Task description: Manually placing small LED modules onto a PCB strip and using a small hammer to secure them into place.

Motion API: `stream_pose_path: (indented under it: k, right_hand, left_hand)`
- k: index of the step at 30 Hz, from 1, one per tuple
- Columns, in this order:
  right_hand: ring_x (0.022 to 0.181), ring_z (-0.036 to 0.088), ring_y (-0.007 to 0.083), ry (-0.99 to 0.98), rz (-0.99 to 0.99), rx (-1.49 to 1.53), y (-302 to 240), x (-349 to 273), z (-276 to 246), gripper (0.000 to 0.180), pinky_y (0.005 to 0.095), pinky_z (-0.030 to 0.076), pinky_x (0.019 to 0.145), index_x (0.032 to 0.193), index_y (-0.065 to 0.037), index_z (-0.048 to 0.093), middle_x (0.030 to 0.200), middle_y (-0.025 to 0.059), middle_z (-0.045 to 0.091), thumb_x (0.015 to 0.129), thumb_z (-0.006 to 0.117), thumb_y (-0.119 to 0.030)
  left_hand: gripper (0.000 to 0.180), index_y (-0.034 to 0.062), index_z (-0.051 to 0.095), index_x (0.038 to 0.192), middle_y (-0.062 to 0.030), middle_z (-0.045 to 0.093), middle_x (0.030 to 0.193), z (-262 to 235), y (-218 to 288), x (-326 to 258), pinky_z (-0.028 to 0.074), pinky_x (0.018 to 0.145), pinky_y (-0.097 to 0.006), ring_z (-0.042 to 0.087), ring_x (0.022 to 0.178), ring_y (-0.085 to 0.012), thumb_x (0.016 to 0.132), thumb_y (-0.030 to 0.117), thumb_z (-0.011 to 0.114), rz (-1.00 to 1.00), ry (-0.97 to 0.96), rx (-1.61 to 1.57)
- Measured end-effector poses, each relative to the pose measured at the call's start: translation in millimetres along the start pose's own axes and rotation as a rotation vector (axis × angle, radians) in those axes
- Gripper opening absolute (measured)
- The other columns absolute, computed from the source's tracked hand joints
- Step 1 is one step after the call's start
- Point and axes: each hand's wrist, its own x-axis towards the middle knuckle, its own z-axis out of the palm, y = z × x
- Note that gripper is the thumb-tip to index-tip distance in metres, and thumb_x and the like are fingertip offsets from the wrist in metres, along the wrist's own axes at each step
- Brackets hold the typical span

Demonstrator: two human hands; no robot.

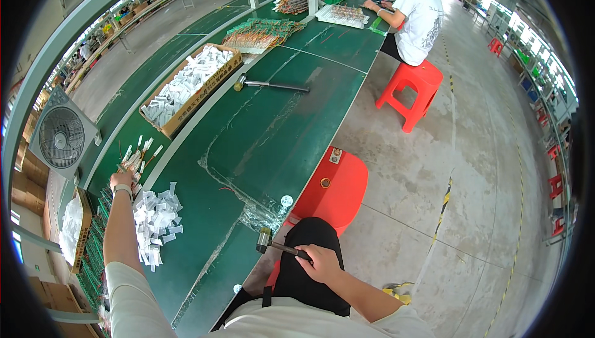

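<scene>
My left hand (121, 180) reaches far to the left, its fingers bent at a bundle of thin wired strips with white ends (139, 156); what they grip is hidden. A heap of clear-white plastic pieces (158, 219) lies on the green table near my left forearm. My right hand (321, 265) is closed round the dark handle of a small mallet (264, 239), over my thigh. The mallet's head points left, near the table edge. A second mallet (270, 84) lies farther up the table.
A long carton (192, 90) of white pieces stands along the table, with another carton (77, 229) at far left. Green wired boards (263, 33) lie beyond. A fan (61, 133) stands left. A person sits on a red stool (411, 90); another red stool (347, 189) is near my knee.
</scene>
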Motion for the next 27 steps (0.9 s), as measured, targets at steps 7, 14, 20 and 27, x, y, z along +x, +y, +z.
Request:
stream_pose_path:
  k: [7, 14, 20, 27]
  right_hand:
    - [0.073, 0.069, 0.0282, -0.002, 0.018, -0.014, 2, 0, -1, 0.025, 0.0389, 0.054, 0.063, 0.113, -0.008, 0.072, 0.085, 0.0081, 0.069, 0.094, 0.074, -0.024]
    - [0.075, 0.070, 0.0285, 0.027, 0.009, -0.022, 1, -7, 2, 0.025, 0.0382, 0.055, 0.064, 0.113, -0.008, 0.071, 0.091, 0.0090, 0.072, 0.094, 0.074, -0.023]
    - [0.080, 0.072, 0.0305, -0.031, 0.020, -0.057, -3, -6, 4, 0.024, 0.0397, 0.056, 0.069, 0.111, -0.009, 0.072, 0.093, 0.0111, 0.073, 0.093, 0.073, -0.024]
    - [0.093, 0.073, 0.0398, 0.057, 0.039, -0.053, 14, -22, 2, 0.028, 0.0440, 0.057, 0.082, 0.117, -0.001, 0.070, 0.104, 0.0205, 0.074, 0.097, 0.070, -0.021]
  left_hand:
    - [0.016, 0.0064, 0.070, 0.094, -0.0032, 0.069, 0.076, -11, 40, 12, 0.051, 0.045, -0.017, 0.067, 0.064, -0.0096, 0.097, 0.022, 0.069, -0.336, -0.491, -1.314]
    - [0.036, 0.0122, 0.064, 0.095, 0.0018, 0.066, 0.082, -84, 60, 1, 0.054, 0.060, -0.019, 0.063, 0.072, -0.0093, 0.090, 0.042, 0.084, -0.338, -0.497, -1.663]
    - [0.031, 0.0139, 0.068, 0.125, -0.0020, 0.073, 0.115, -185, 17, -67, 0.057, 0.071, -0.020, 0.067, 0.092, -0.0080, 0.101, 0.033, 0.073, 0.102, -0.579, -1.699]
    - [0.050, 0.0088, 0.059, 0.144, -0.0047, 0.068, 0.121, -231, -10, -190, 0.059, 0.083, -0.023, 0.064, 0.097, -0.0117, 0.102, 0.034, 0.071, 0.256, -0.596, -1.475]
